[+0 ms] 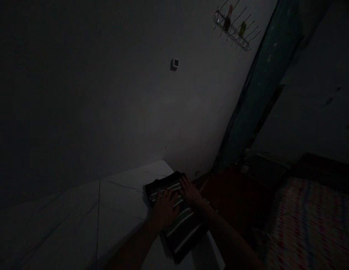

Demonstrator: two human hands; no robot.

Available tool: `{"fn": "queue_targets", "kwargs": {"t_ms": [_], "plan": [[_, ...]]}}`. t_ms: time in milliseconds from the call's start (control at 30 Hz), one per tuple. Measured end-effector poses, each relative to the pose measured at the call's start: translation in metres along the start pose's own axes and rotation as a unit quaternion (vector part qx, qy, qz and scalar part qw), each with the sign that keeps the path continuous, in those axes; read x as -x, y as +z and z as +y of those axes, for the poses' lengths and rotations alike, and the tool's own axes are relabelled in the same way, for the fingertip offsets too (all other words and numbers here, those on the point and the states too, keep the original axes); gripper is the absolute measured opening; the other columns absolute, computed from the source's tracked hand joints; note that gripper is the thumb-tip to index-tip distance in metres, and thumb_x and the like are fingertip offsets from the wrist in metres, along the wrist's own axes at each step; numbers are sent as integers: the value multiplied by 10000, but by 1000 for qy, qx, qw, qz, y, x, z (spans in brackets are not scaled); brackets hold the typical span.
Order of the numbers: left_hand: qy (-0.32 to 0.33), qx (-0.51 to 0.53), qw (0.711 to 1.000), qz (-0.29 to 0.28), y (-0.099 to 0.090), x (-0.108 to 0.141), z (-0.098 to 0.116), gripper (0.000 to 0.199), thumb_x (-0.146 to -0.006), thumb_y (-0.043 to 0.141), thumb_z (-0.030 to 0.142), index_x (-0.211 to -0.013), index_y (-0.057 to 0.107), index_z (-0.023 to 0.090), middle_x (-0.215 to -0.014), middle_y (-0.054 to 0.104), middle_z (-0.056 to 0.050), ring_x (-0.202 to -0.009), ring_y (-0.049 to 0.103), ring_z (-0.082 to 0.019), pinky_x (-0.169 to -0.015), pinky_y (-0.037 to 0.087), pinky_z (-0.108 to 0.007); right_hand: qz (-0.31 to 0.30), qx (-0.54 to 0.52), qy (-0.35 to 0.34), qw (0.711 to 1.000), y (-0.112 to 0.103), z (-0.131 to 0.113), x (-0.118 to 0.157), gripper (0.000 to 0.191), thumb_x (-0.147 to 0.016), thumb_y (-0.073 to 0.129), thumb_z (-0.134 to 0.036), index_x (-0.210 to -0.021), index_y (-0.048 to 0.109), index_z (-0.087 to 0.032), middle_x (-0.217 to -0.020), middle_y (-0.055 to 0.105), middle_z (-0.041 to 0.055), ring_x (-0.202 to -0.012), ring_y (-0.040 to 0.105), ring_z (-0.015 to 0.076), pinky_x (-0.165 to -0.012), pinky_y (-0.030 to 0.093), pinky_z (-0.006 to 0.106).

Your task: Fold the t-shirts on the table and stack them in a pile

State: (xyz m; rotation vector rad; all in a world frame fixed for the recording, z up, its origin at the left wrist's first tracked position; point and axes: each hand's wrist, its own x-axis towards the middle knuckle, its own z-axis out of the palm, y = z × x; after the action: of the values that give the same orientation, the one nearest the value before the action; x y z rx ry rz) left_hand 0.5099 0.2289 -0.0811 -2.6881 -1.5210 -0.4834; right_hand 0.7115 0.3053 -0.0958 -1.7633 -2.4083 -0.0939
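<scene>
Gripping nothing, the spread left hand (165, 210) and right hand (190, 192) rested on a folded striped garment (183, 229) that seemed soft, light, and best held by opposite edges.

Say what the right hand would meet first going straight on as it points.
The right hand would first cross the dark end of the striped cloth; beyond that, likely the tabletop corner, then the wall, though depth is hard to judge.
</scene>
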Motion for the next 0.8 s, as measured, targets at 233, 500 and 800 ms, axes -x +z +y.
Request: {"fn": "queue_targets", "kwargs": {"t_ms": [233, 500, 800], "plan": [[-7, 10, 1000, 4, -4, -2, 1, 602, -1000, 313, 612, -1491, 470, 299, -1563, 468, -68, -1481, 338, -307, -1228, 156, -612, -12, -22, 0, 1000, 2, 3, -2, 660, -1013, 368, -447, -1585, 295, -125, -1660, 205, 142, -1535, 160, 333, -1176, 305, 494], [-6, -9, 1000, 2, -10, 22, 7, 553, -1021, 329, 545, -1492, 466, 290, -1603, 398, -101, -1496, 311, -324, -1191, 190, -675, -56, -45, 50, 996, -29, 1, 23, 613, -1020, 370, -409, -1577, 314, -159, -1660, 223, 155, -1530, 187, 322, -1180, 272, 520], [-74, 73, 994, 13, -5, 60, 23, 541, -985, 481, 447, -1497, 469, 270, -1643, 298, -129, -1525, 202, -392, -1165, 184, -719, 10, -282, 70, 957, -23, 28, 57, 690, -924, 515, -412, -1535, 386, -119, -1594, 377, 176, -1471, 346, 276, -1195, 277, 417]]}}
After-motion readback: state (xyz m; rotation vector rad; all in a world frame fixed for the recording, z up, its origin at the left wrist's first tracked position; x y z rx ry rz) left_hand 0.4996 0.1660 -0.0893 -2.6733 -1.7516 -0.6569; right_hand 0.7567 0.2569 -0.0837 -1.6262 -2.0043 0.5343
